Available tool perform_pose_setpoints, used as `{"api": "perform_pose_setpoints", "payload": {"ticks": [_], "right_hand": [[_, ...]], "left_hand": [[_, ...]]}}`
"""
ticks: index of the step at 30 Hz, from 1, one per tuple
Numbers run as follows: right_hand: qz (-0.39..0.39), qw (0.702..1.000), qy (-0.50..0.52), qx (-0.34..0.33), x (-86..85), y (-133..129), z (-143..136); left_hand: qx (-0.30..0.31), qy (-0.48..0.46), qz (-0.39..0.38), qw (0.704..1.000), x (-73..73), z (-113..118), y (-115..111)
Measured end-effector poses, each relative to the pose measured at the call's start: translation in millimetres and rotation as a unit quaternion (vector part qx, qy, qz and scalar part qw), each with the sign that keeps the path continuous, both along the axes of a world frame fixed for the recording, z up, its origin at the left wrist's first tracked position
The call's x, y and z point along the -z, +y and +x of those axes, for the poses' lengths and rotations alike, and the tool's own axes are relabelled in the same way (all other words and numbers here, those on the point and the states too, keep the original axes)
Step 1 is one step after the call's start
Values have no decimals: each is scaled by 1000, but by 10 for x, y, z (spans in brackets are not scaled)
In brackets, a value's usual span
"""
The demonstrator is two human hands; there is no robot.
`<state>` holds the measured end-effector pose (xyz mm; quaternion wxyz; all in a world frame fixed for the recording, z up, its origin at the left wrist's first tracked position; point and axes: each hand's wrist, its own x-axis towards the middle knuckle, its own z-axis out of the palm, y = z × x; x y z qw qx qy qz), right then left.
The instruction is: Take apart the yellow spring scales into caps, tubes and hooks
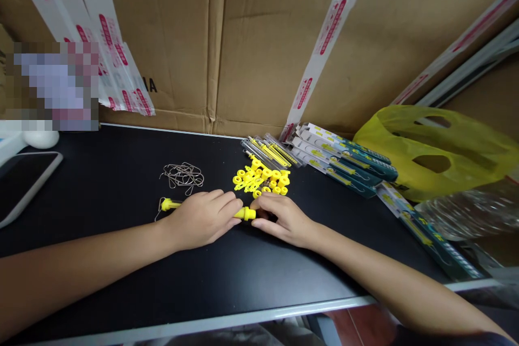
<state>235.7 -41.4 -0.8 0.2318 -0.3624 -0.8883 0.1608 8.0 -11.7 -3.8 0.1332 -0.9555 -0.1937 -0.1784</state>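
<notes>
My left hand [208, 219] is closed around a slim yellow tube spring scale [245, 213], held level just over the black table. From the left side of that fist sticks the scale's other end, with a bent wire hook on it. At the right end, the thumb and forefinger of my right hand [286, 219] pinch around the yellow end cap; the exact contact is partly hidden. Just behind my hands lies a heap of small yellow plastic parts [265, 175] with some springs among them. A tangle of wire hooks [184, 175] lies behind my left hand.
Clear tubes with yellow strips [271, 150] lie behind the heap. Several printed boxes [340, 157] are stacked to the right, beside a yellow plastic bag [438, 151] and clear plastic wrap [470, 213]. A phone [28, 181] lies at left. Large cardboard [263, 38] stands behind the table.
</notes>
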Motion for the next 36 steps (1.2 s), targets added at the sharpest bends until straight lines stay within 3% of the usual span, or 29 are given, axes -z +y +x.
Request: {"api": "perform_pose_setpoints", "payload": {"ticks": [10, 17, 24, 36], "right_hand": [[-56, 997, 55, 24, 45, -5, -33], [40, 999, 31, 11, 97, -29, -22], [-26, 998, 3, 64, 36, -33, -25], [10, 999, 11, 38, 88, -12, -33]], "left_hand": [[-3, 13, -2, 1000, -13, 5, -13], [-5, 28, -23, 999, -19, 0, -6], [-1, -1, -46, 999, -21, -1, 3], [-13, -8, -66, 998, -28, 1, 3]]}}
